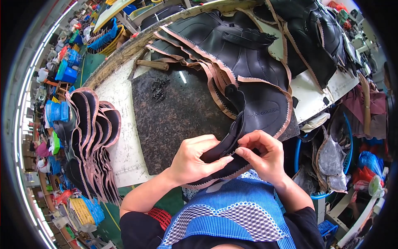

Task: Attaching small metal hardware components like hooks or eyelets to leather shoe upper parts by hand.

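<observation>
My left hand (195, 159) and my right hand (263, 153) both pinch a black leather shoe upper (259, 110) with a tan zigzag edge, close to my chest. The fingertips of the two hands meet on a folded black strip at its near edge. This upper lies over the near right corner of a dark speckled stone slab (178, 112). A stack of the same black uppers (232, 50) fans out on the slab just beyond it.
Another pile of black, tan-edged uppers (93, 141) hangs over the table's left edge. A wooden-handled tool (153, 64) and a small heap of black scraps (159, 89) lie at the slab's far side. More black leather (311, 37) sits far right. Bins and crates stand on the floor.
</observation>
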Demonstrator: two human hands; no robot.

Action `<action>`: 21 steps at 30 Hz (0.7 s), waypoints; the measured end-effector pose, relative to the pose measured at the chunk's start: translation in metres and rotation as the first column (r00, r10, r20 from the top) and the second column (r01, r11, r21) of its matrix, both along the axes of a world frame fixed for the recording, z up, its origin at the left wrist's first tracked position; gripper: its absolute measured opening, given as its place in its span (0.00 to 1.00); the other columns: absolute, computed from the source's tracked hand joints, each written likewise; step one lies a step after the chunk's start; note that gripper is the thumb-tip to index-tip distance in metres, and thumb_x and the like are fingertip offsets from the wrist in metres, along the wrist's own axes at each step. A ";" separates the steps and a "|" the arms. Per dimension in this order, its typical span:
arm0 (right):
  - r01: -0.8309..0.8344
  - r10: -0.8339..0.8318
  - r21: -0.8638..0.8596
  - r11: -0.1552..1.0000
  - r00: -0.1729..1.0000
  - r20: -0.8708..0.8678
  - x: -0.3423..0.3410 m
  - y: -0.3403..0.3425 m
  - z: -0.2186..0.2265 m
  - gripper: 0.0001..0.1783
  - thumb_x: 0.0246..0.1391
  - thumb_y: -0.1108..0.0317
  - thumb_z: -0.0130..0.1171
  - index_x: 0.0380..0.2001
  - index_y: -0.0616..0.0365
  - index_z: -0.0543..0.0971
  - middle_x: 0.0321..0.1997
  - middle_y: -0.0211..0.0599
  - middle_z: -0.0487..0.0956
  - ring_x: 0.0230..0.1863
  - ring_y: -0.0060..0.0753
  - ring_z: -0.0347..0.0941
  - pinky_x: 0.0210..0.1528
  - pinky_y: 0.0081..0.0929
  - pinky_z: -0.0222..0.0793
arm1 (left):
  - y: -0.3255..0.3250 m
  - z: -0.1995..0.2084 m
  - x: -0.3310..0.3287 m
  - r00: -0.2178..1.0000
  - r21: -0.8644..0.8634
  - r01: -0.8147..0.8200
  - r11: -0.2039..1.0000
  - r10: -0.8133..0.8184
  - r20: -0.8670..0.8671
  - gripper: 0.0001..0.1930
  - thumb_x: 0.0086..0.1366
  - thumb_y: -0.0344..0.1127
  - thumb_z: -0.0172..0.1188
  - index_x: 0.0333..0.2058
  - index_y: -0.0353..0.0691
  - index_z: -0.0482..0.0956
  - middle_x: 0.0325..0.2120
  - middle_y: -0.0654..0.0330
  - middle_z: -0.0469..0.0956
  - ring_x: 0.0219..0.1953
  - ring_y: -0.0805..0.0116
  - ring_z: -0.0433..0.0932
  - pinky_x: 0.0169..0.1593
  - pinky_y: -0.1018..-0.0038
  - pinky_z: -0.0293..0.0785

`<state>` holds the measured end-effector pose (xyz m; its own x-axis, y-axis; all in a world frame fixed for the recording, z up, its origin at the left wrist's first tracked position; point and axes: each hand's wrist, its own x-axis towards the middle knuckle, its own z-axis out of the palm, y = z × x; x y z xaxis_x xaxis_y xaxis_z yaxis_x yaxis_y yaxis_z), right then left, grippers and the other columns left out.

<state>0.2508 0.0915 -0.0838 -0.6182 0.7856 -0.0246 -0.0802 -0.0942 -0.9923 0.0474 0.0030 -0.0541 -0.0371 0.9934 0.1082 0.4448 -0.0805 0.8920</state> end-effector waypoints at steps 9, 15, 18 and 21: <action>-0.316 0.065 0.781 0.538 0.940 0.336 -0.006 0.030 0.012 0.15 0.42 0.73 0.78 0.33 0.58 0.81 0.42 0.41 0.79 0.44 0.44 0.77 0.47 0.38 0.74 | -0.008 0.003 -0.021 0.959 0.141 0.193 0.971 -0.157 -0.235 0.11 0.58 0.39 0.66 0.33 0.37 0.80 0.30 0.55 0.77 0.33 0.52 0.81 0.34 0.59 0.78; -0.638 0.337 0.767 -0.069 0.709 0.619 -0.050 0.043 0.080 0.22 0.56 0.59 0.68 0.46 0.63 0.78 0.46 0.50 0.78 0.51 0.57 0.73 0.58 0.52 0.64 | -0.035 0.021 -0.024 0.848 0.340 0.229 0.912 -0.015 -0.529 0.09 0.49 0.37 0.66 0.21 0.39 0.78 0.22 0.59 0.77 0.27 0.55 0.81 0.29 0.59 0.77; -0.622 0.459 0.773 -0.126 0.654 0.601 -0.076 0.028 0.082 0.10 0.56 0.67 0.65 0.34 0.63 0.80 0.32 0.45 0.79 0.36 0.50 0.76 0.46 0.46 0.69 | -0.057 0.006 -0.016 0.821 0.318 0.045 0.947 0.146 -0.552 0.09 0.46 0.39 0.66 0.21 0.41 0.81 0.22 0.57 0.80 0.28 0.55 0.82 0.28 0.59 0.76; -0.599 0.523 0.778 -0.190 0.609 0.597 -0.089 0.017 0.079 0.07 0.57 0.70 0.66 0.31 0.63 0.80 0.29 0.44 0.79 0.33 0.50 0.75 0.45 0.46 0.69 | -0.072 -0.019 0.002 0.763 0.370 -0.171 0.913 0.360 -0.537 0.11 0.45 0.45 0.70 0.22 0.44 0.85 0.21 0.57 0.82 0.27 0.53 0.83 0.29 0.58 0.77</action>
<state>0.1615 0.1087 -0.0052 -0.8596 -0.4525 0.2372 -0.5088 0.8004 -0.3170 0.0493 -0.0687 -0.0727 -0.1303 0.8733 0.4695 0.9094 -0.0834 0.4075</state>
